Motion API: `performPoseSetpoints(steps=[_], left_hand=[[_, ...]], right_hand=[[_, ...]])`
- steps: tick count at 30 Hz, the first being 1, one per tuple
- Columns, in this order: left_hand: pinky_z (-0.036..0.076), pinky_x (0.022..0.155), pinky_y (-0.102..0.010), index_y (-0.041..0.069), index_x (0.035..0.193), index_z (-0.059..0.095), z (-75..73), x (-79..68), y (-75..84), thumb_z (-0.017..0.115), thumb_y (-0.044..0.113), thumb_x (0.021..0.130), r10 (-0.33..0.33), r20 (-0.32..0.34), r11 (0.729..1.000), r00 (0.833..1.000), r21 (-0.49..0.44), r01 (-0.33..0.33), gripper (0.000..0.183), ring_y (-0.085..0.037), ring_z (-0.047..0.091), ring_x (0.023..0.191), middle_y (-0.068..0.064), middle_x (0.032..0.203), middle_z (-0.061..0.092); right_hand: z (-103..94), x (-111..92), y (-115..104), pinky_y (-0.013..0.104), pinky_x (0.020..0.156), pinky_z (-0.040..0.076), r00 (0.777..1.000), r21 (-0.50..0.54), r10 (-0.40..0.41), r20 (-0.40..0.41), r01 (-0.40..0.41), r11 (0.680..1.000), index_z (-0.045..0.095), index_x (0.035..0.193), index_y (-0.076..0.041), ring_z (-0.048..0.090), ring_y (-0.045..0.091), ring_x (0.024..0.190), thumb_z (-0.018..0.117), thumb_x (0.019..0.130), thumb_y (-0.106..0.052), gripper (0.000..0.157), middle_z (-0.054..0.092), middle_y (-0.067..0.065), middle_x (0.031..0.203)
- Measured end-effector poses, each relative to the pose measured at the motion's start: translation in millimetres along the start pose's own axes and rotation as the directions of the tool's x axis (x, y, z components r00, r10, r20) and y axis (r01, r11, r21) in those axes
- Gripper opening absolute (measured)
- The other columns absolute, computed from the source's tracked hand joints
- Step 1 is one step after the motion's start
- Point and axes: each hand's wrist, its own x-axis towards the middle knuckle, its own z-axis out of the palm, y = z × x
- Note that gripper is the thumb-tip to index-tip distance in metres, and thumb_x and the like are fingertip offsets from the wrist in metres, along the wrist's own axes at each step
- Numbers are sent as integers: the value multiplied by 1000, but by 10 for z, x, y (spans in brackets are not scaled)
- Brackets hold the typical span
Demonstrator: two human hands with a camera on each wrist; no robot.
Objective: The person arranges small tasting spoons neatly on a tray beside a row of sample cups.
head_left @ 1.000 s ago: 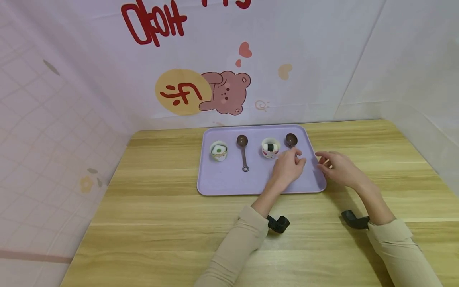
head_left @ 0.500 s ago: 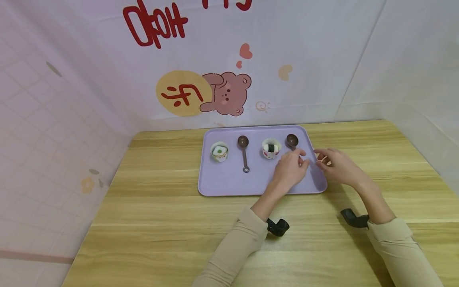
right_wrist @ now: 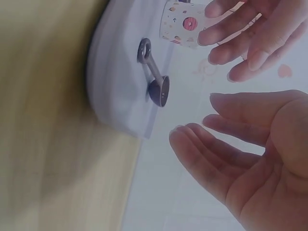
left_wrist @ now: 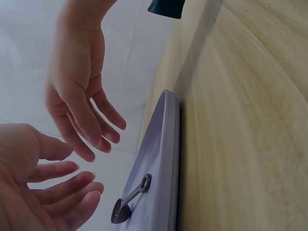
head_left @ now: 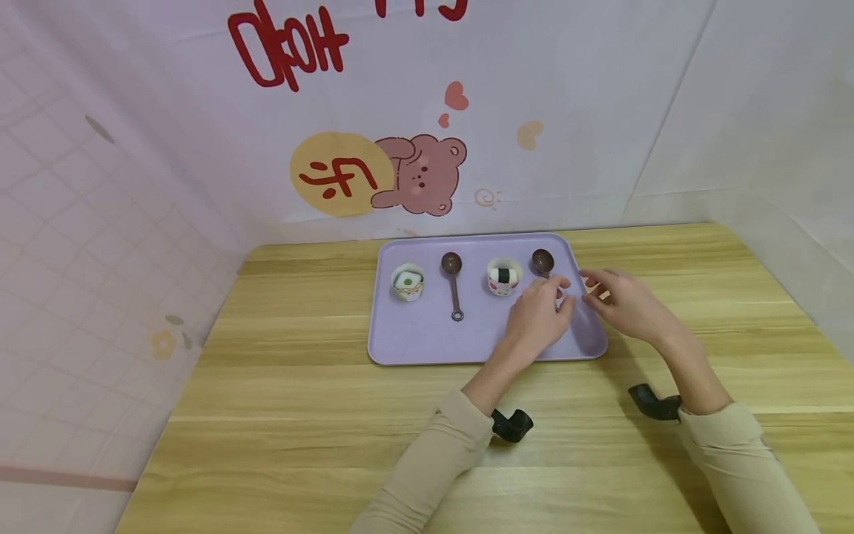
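My left hand (head_left: 539, 315) hovers over the right part of the lilac tray (head_left: 427, 343), fingers relaxed around nothing. Facing it, my right hand (head_left: 623, 302) hangs over the tray's right rim, also holding nothing. Below the hands lies a brown measuring spoon (right_wrist: 159, 86), its round bowl toward the back; in the head view my left hand hides most of its handle. Just left of that hand stands a small patterned cup (head_left: 502, 285) with a white rice-ball-like piece banded in black. A second brown measuring spoon (head_left: 454, 285) lies left of this cup.
Another patterned cup (head_left: 408, 291), with a white, green-dotted piece inside, stands at the tray's left side. The tray rests on a wood-grain table (head_left: 300, 415) near a white printed cloth backdrop (head_left: 567, 96). A black wrist mount (head_left: 512, 426) sticks out at the left cuff.
My right hand has shifted slightly left and back over the tray's rim. My left hand has drifted a little to the right. Cups and spoons have stayed in place.
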Motion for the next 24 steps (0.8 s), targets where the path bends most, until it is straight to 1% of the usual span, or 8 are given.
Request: performPoseSetpoints(steps=[5,11,16,19,22,24], left_hand=[[52,73,-26,17,125,68,-77,-38,-27,60,25,101,18,-23,999,1000,33,-17,27,-10,63,95,0,110,68],[55,86,-32,16,127,67,-159,-81,-107,62,25,101,36,-56,996,998,88,-31,28,-18,63,114,-2,124,66],[53,92,-34,15,129,66,-224,-113,-170,63,25,101,60,-72,994,996,95,-53,30,-20,61,117,-5,128,65],[50,98,-33,13,130,65,-260,-136,-203,64,24,100,84,-75,991,994,110,-76,32,-22,61,119,-6,129,64],[47,102,-34,12,133,63,-293,-160,-237,64,24,100,103,-78,986,992,141,-92,35,-23,59,122,-7,132,63],[47,103,-37,12,135,62,-312,-176,-263,63,24,100,106,-79,984,991,153,-93,37,-25,57,125,-8,135,61]], right_hand=[[4,31,-34,52,73,58,999,-3,-25,-24,25,1000,57,128,15,68,42,89,67,92,5,39,63,34,112],[-5,64,-111,55,76,57,998,-11,-32,-54,32,999,56,129,14,67,46,93,66,94,1,38,60,36,117],[-9,74,-157,57,78,56,998,-20,-33,-61,32,999,54,132,14,65,49,96,66,95,0,41,57,36,121],[-8,64,-177,58,80,55,997,-32,-29,-68,27,999,52,134,12,63,48,99,65,96,-3,42,56,35,124],[-6,46,-190,62,87,50,997,-47,-22,-74,19,999,51,137,10,57,49,108,65,98,-6,45,53,35,127],[0,35,-194,65,91,46,997,-56,-17,-78,12,998,50,138,9,54,51,113,66,98,-9,47,52,35,129]])
